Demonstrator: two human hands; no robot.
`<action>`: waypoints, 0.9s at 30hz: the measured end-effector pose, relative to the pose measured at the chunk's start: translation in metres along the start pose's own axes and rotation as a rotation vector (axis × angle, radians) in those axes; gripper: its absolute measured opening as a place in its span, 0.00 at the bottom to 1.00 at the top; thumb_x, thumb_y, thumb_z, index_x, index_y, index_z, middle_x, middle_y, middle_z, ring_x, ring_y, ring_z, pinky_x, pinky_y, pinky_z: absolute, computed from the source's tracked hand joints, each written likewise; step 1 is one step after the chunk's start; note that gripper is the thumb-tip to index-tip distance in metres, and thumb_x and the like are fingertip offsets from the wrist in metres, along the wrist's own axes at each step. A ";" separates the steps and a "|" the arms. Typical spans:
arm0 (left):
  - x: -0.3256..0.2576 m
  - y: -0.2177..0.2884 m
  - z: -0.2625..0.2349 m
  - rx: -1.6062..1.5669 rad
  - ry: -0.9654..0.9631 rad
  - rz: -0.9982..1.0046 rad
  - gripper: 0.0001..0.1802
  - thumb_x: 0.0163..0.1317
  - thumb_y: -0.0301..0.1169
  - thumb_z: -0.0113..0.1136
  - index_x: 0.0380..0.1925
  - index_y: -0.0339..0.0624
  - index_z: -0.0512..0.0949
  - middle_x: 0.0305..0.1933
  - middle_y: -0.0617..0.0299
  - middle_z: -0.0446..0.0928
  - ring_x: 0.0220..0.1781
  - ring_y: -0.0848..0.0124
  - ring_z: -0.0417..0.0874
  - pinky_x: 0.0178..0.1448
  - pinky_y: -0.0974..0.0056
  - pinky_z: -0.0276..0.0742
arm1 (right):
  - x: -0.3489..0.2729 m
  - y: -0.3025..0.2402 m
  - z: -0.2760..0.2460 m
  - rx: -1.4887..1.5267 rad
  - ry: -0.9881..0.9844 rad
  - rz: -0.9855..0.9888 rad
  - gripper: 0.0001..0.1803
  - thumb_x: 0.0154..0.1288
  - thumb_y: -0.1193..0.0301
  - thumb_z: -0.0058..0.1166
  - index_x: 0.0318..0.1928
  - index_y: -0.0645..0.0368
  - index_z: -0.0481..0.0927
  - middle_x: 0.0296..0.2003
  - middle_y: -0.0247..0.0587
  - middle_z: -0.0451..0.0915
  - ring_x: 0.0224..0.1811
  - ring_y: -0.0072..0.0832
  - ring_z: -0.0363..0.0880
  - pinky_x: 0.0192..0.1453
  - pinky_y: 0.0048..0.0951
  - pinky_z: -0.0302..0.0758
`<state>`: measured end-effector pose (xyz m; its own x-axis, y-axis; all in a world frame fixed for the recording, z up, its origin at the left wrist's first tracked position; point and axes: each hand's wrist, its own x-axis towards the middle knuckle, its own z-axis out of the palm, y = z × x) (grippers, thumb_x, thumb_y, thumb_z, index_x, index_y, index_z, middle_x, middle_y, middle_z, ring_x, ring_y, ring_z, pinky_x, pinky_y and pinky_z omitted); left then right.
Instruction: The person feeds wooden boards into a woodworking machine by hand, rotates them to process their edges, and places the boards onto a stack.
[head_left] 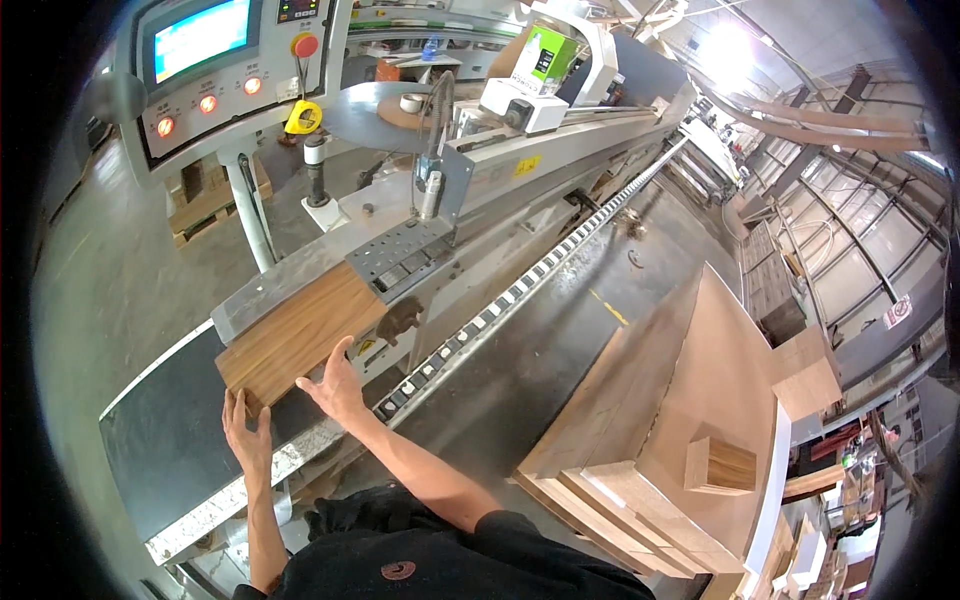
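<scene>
In the head view, a worker's two hands tend a wood-grain board lying flat on the machine's table, its far end at a perforated plate. The left hand is unclenched, fingertips at the board's near end; the right hand is spread, thumb and fingers along its long right edge. Neither shows a closed grip, though whether any fingertips reach underneath cannot be told. A grey bar flanks the board's left side; a chain track runs to the right. Good handling here, by this reading, means even, light pressure from both hands, the board kept flat and square to the bar, and fingers clear of the track.
</scene>
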<state>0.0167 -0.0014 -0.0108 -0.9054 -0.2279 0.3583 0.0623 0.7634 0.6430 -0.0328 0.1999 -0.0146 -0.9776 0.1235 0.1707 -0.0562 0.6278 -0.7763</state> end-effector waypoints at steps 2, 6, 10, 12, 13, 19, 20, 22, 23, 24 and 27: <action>0.000 0.001 0.000 -0.014 -0.006 -0.023 0.29 0.58 0.29 0.67 0.60 0.35 0.74 0.71 0.43 0.66 0.73 0.48 0.65 0.73 0.50 0.62 | 0.000 -0.001 -0.001 -0.008 -0.013 0.011 0.69 0.57 0.57 0.69 0.68 0.85 0.24 0.59 0.82 0.65 0.60 0.62 0.72 0.63 0.43 0.72; 0.000 0.002 0.001 -0.002 -0.014 -0.016 0.29 0.58 0.30 0.67 0.60 0.35 0.74 0.71 0.42 0.65 0.73 0.48 0.65 0.73 0.50 0.62 | 0.000 0.001 -0.002 -0.016 -0.008 0.008 0.69 0.57 0.57 0.69 0.68 0.85 0.24 0.59 0.83 0.64 0.61 0.63 0.71 0.65 0.43 0.70; -0.001 -0.003 0.000 0.035 -0.008 0.014 0.30 0.58 0.31 0.67 0.61 0.35 0.74 0.71 0.42 0.65 0.73 0.46 0.64 0.73 0.48 0.61 | 0.001 -0.001 -0.001 -0.001 -0.039 0.027 0.68 0.57 0.57 0.69 0.67 0.86 0.24 0.60 0.84 0.63 0.62 0.64 0.69 0.66 0.44 0.69; -0.001 -0.004 -0.004 0.056 -0.007 0.014 0.30 0.58 0.32 0.67 0.61 0.35 0.74 0.71 0.42 0.66 0.73 0.46 0.64 0.74 0.48 0.60 | 0.001 -0.002 0.003 0.017 -0.057 0.022 0.68 0.57 0.57 0.68 0.67 0.86 0.24 0.60 0.84 0.63 0.62 0.64 0.69 0.67 0.44 0.69; -0.001 -0.001 -0.005 0.082 -0.013 0.018 0.30 0.58 0.32 0.67 0.61 0.35 0.74 0.71 0.42 0.66 0.73 0.46 0.64 0.74 0.48 0.59 | 0.001 -0.002 0.003 0.014 -0.031 -0.001 0.68 0.57 0.58 0.69 0.67 0.87 0.25 0.59 0.83 0.64 0.61 0.64 0.70 0.66 0.44 0.70; 0.006 0.017 0.010 0.179 -0.003 0.102 0.31 0.54 0.31 0.70 0.59 0.36 0.76 0.68 0.42 0.69 0.75 0.49 0.61 0.76 0.45 0.51 | 0.013 0.003 -0.020 0.065 -0.044 0.039 0.68 0.54 0.59 0.70 0.67 0.87 0.27 0.52 0.79 0.72 0.56 0.61 0.75 0.59 0.42 0.75; 0.007 0.016 0.011 0.177 0.001 0.091 0.31 0.53 0.31 0.71 0.58 0.36 0.76 0.68 0.42 0.69 0.76 0.51 0.60 0.76 0.44 0.48 | 0.015 0.001 -0.021 0.025 -0.085 0.081 0.68 0.54 0.60 0.71 0.67 0.88 0.27 0.51 0.78 0.73 0.56 0.60 0.76 0.59 0.42 0.75; 0.008 0.024 0.014 0.204 -0.001 0.088 0.31 0.53 0.31 0.71 0.58 0.36 0.76 0.68 0.42 0.69 0.76 0.51 0.59 0.76 0.44 0.48 | 0.020 0.005 -0.026 0.037 -0.096 0.079 0.68 0.53 0.60 0.71 0.67 0.88 0.28 0.51 0.78 0.73 0.56 0.60 0.76 0.59 0.41 0.75; 0.009 0.028 0.017 0.221 -0.008 0.102 0.31 0.53 0.31 0.71 0.58 0.36 0.76 0.68 0.42 0.69 0.77 0.51 0.59 0.77 0.44 0.47 | 0.023 0.007 -0.029 0.046 -0.089 0.084 0.68 0.53 0.61 0.71 0.67 0.88 0.28 0.51 0.78 0.73 0.56 0.59 0.76 0.59 0.41 0.75; 0.010 0.028 0.020 0.209 -0.009 0.100 0.31 0.53 0.31 0.71 0.58 0.36 0.76 0.68 0.42 0.70 0.77 0.50 0.58 0.77 0.43 0.47 | 0.026 0.009 -0.034 0.050 -0.100 0.082 0.68 0.53 0.61 0.71 0.67 0.88 0.28 0.51 0.78 0.73 0.56 0.59 0.76 0.59 0.41 0.75; 0.013 0.040 0.034 0.223 0.008 0.141 0.30 0.53 0.31 0.71 0.58 0.36 0.76 0.67 0.41 0.70 0.78 0.50 0.57 0.77 0.43 0.47 | 0.036 0.019 -0.049 0.066 -0.174 0.135 0.68 0.53 0.60 0.72 0.66 0.89 0.28 0.52 0.77 0.73 0.57 0.58 0.75 0.60 0.40 0.74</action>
<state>-0.0066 0.0465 -0.0033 -0.8911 -0.1135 0.4395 0.0928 0.9022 0.4212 -0.0588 0.2535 0.0066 -0.9971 0.0652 -0.0404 0.0701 0.5622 -0.8240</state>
